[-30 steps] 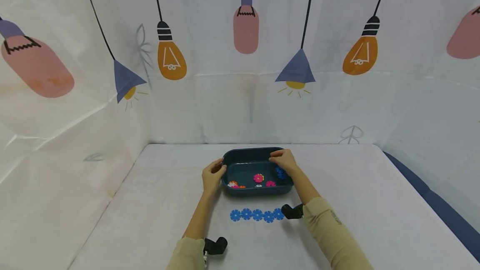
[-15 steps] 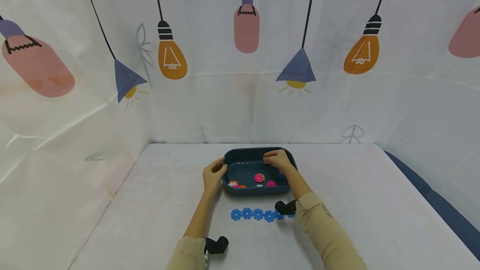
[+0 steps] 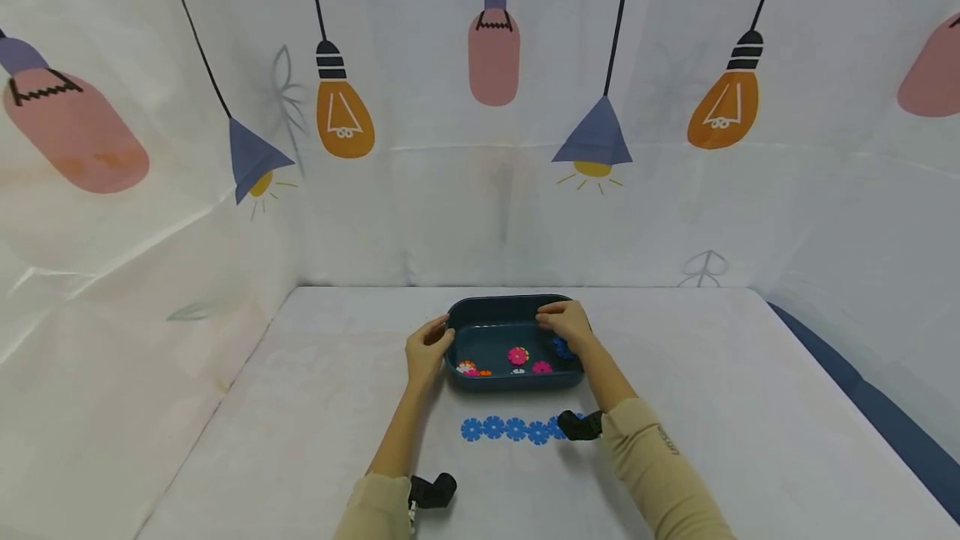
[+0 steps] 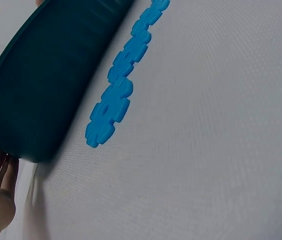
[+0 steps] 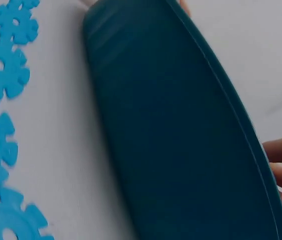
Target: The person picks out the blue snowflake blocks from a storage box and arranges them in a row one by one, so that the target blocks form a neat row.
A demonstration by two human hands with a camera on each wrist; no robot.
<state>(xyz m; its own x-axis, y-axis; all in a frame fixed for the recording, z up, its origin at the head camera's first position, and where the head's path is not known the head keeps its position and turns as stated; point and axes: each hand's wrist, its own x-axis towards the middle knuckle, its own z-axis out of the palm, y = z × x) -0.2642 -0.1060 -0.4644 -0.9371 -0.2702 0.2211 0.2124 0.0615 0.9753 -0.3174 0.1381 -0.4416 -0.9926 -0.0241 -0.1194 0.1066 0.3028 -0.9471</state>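
My left hand (image 3: 426,350) grips the left end of a dark teal plastic tray (image 3: 495,384), its thumb at the rim. In the left wrist view, the fingers (image 4: 8,172) touch the tray's end wall. Over the tray's right side hangs my right hand (image 3: 567,325), fingers loosely bent. I see nothing between its fingers. Near it in the tray lie blue flower-shaped plastic discs (image 3: 562,347), partly hidden by the hand. A pink disc (image 3: 518,355), a magenta disc (image 3: 542,367) and an orange-and-white cluster (image 3: 467,367) are also inside.
In front of the tray, a row of linked blue flower discs (image 3: 516,429) lies on the white table (image 3: 360,407). The right wrist's black camera (image 3: 580,426) hangs over the row's right end. A white printed sheet (image 3: 420,223) stands behind the table.
My right hand moved left over the tray, then back right, uncovering some blue discs. The left hand stays on the tray's end.
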